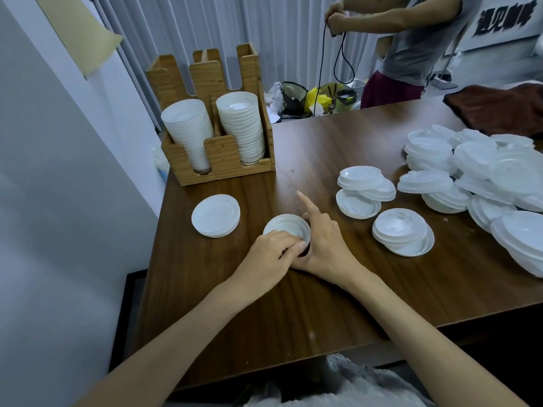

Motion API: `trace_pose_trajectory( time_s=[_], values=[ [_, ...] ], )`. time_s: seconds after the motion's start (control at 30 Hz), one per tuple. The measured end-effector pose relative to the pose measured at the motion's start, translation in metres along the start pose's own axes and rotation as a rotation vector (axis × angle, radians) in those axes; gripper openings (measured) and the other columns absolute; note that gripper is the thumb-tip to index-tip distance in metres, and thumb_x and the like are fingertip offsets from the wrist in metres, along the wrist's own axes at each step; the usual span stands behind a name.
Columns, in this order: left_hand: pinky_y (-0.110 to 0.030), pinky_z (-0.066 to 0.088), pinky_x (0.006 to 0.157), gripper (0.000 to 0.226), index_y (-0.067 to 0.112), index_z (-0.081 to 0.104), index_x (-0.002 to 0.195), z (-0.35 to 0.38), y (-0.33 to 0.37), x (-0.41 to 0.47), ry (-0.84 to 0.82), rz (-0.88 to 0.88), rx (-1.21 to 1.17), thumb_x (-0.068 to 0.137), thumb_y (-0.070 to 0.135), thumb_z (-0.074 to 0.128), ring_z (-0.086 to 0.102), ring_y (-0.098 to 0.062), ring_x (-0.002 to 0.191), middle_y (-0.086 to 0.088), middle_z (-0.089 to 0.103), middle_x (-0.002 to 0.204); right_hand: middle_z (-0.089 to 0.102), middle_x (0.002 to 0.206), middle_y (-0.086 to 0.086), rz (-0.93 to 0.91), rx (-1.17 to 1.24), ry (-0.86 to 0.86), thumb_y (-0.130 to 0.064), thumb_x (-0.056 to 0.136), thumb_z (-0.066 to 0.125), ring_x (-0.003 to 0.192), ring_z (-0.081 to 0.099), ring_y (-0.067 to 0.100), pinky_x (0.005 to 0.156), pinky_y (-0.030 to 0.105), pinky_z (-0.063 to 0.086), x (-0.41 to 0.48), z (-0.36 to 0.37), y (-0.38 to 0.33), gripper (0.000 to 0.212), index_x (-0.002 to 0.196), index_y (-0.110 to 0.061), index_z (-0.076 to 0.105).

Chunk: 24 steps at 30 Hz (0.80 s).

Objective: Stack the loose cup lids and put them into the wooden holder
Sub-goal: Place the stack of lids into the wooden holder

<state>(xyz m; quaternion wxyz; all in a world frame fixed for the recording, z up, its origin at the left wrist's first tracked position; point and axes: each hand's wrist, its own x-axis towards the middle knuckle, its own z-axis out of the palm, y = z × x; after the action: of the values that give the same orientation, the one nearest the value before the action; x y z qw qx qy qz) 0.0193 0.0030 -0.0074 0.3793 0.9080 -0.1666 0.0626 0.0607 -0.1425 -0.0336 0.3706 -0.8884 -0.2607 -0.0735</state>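
**Both hands close on a small lid stack at centre frame**

The left hand and right hand pinch a short stack of lids on the bench, right forefinger pointing up. Another stack lies just left. Loose lids crowd the right edge. The wooden holder, upper left, carries two columns.

Both forearms are seen bare to the frame edge; no sleeves, watch or rings are seen on left hand or right hand. Pale crinkled clothing is seen at 6 o'clock.
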Motion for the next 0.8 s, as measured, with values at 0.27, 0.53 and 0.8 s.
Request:
trace_pose_trajectory(
  time_s=[0.27, 0.53, 0.8],
  values=[
    [-0.023, 0.045, 0.075, 0.028, 0.011, 0.071, 0.095, -0.012, -0.011, -0.002, 0.096, 0.095, 0.176, 0.095, 0.026, 0.047, 0.055, -0.007, 0.088, 0.004, 0.069, 0.092, 0.025, 0.153, 0.003, 0.185, -0.242, 0.031, -0.085, 0.064, 0.041, 0.14, 0.019, 0.021, 0.112, 0.037, 0.007, -0.01, -0.04, 0.009, 0.104, 0.151, -0.031, 0.021],
    [-0.027, 0.044, 0.078, 0.033, 0.013, 0.072, 0.096, -0.016, -0.02, 0.003, 0.011, 0.131, 0.283, 0.093, 0.03, 0.044, 0.056, -0.008, 0.089, 0.005, 0.07, 0.095, 0.064, 0.109, 0.005, 0.377, -0.673, 0.064, -0.015, 0.096, 0.051, 0.107, 0.055, 0.023, 0.105, 0.035, 0.027, -0.002, -0.054, 0.005, 0.022, 0.114, -0.012, 0.063],
    [-0.033, 0.047, 0.093, 0.033, 0.012, 0.064, 0.119, -0.022, -0.01, 0.019, 0.178, 0.188, 0.223, 0.086, 0.016, 0.063, 0.051, -0.014, 0.111, -0.002, 0.062, 0.12, 0.063, 0.099, 0.01, 0.246, -0.381, 0.285, 0.01, 0.079, 0.062, 0.099, 0.056, 0.028, 0.094, 0.031, 0.03, -0.007, -0.049, 0.001, 0.022, 0.091, -0.006, 0.07]
  ],
)
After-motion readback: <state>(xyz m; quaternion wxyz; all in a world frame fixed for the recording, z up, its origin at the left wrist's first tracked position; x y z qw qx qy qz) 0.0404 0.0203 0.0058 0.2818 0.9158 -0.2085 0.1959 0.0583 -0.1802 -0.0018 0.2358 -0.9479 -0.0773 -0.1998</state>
